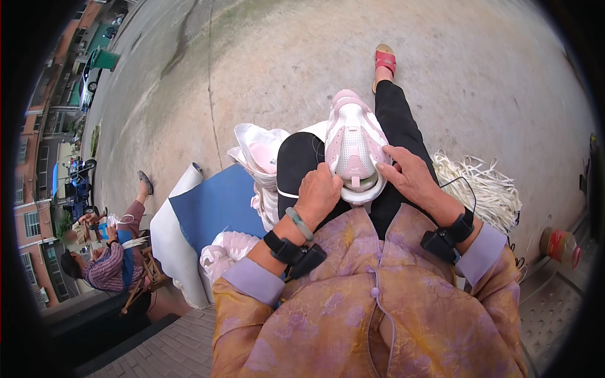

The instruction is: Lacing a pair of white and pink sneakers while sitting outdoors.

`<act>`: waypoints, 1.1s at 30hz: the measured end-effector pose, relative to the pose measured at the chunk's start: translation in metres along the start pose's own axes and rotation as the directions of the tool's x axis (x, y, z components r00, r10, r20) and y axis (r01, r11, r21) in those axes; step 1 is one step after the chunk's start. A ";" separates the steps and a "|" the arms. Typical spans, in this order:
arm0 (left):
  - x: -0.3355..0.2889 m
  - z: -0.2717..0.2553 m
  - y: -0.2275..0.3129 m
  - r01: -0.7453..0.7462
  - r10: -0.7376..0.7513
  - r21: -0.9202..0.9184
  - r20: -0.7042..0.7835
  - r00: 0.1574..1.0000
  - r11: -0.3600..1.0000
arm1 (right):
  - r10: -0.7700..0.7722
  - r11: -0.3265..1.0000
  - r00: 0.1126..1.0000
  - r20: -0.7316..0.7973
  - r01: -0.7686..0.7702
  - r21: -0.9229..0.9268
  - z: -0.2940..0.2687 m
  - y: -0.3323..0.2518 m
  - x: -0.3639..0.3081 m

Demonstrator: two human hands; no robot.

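Note:
A pink and white sneaker [355,142] rests across my lap, its toe pointing away from me and its heel opening towards me. No lace crosses its tongue. With fingers closed at the left edge of its opening, my left hand [320,194] grips the upper. My right hand [413,178] holds the right edge, thumb and forefinger bent against the upper. A thin dark line shows near my left knee. Left of my knee are more pink and white shoe pieces [259,151], and a further pale pink sneaker [230,252] lies near my left forearm.
A heap of white shoelaces [482,192] lies beside my right thigh. A bottle with a red label [559,247] is at the far right. Blue sheeting [217,203] spreads to my left, with white sheeting [176,246] beside it. Beyond sits another person [110,268], handling something pale.

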State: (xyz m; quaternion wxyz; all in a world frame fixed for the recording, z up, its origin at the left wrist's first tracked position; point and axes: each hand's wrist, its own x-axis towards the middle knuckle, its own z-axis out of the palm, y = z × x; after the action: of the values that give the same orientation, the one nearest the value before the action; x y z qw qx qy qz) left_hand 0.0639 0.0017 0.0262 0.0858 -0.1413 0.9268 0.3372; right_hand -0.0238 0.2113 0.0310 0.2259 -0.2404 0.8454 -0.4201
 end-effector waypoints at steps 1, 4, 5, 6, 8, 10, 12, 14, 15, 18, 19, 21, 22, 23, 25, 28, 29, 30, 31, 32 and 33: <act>-0.003 0.000 0.000 -0.047 0.049 0.073 -0.023 0.999 0.996 | -0.057 0.997 0.998 -0.019 0.056 -0.060 0.002 -0.002 -0.003; -0.004 0.000 0.006 -0.080 0.084 0.146 -0.020 0.996 0.986 | -0.157 0.978 0.986 -0.063 0.146 -0.148 0.009 0.000 -0.008; -0.004 0.000 0.007 -0.061 0.063 0.153 -0.006 0.998 0.986 | -0.209 0.966 0.974 -0.087 0.191 -0.173 0.012 0.002 -0.008; -0.003 0.003 0.005 -0.061 0.063 0.152 -0.005 0.998 0.986 | -0.208 0.966 0.974 -0.086 0.190 -0.173 0.014 0.005 -0.007; 0.004 0.009 -0.003 -0.175 0.192 0.167 -0.091 0.977 0.970 | -0.240 0.950 0.963 -0.119 0.208 -0.234 0.015 0.008 0.000; 0.011 0.011 -0.009 -0.139 0.143 0.077 -0.049 0.988 0.987 | -0.249 0.942 0.962 -0.112 0.214 -0.258 0.017 0.004 0.007; 0.017 0.014 -0.013 -0.100 0.100 -0.014 0.000 0.995 0.995 | -0.256 0.934 0.961 -0.107 0.218 -0.284 0.016 0.004 0.011; 0.023 0.015 -0.013 -0.034 0.045 -0.085 0.129 0.991 0.996 | -0.200 0.923 0.980 -0.016 0.183 -0.339 0.019 0.010 0.015; 0.025 0.015 -0.012 -0.040 0.051 -0.085 0.130 0.990 0.996 | -0.199 0.922 0.980 -0.021 0.180 -0.342 0.019 0.012 0.017; 0.026 0.012 -0.009 -0.001 0.023 -0.110 0.195 0.980 0.994 | -0.189 0.934 0.982 -0.001 0.179 -0.308 0.019 0.021 0.021; 0.025 0.011 -0.008 0.006 0.018 -0.118 0.206 0.978 0.993 | -0.219 0.939 0.976 0.008 0.213 -0.270 0.023 0.027 0.022; 0.022 0.010 -0.009 0.011 0.018 -0.131 0.216 0.976 0.991 | -0.248 0.940 0.969 0.016 0.244 -0.236 0.020 0.027 0.023; 0.022 0.009 -0.010 0.001 0.017 -0.089 0.202 0.979 0.996 | -0.206 0.944 0.976 0.065 0.216 -0.251 0.022 0.026 0.023; 0.022 0.006 -0.009 -0.010 0.018 -0.045 0.185 0.983 0.999 | -0.165 0.945 0.980 0.113 0.190 -0.266 0.022 0.022 0.025; 0.024 0.002 -0.006 -0.023 0.022 0.002 0.204 0.979 1.000 | -0.105 0.947 0.986 0.128 0.139 -0.289 0.020 0.015 0.024; 0.027 -0.003 -0.002 -0.060 0.017 0.154 0.266 0.964 0.986 | -0.224 0.798 0.968 0.111 0.248 -0.549 0.016 0.005 0.017; 0.028 -0.005 0.000 -0.039 -0.002 0.145 0.276 0.961 0.989 | -0.222 0.801 0.969 0.106 0.243 -0.547 0.010 0.001 0.017; 0.029 -0.006 0.002 -0.018 -0.022 0.136 0.287 0.958 0.991 | -0.275 0.761 0.957 0.096 0.277 -0.587 0.004 -0.003 0.017; 0.030 -0.009 0.003 -0.020 -0.022 0.142 0.290 0.957 0.990 | -0.326 0.717 0.941 0.088 0.307 -0.626 0.001 -0.004 0.018; 0.030 -0.013 0.012 0.085 -0.099 0.057 0.325 0.941 0.995 | -0.320 0.722 0.944 0.081 0.298 -0.624 0.000 -0.002 0.019; 0.031 -0.016 0.017 0.193 -0.171 -0.024 0.364 0.915 0.981 | -0.317 0.761 0.945 0.079 0.303 -0.574 0.000 -0.001 0.019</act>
State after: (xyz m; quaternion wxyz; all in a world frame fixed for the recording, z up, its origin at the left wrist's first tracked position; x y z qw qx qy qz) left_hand 0.0280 -0.0023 0.0404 0.2811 -0.1653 0.8676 0.3754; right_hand -0.0389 0.1994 0.0281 0.0597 -0.4291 0.8837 -0.1772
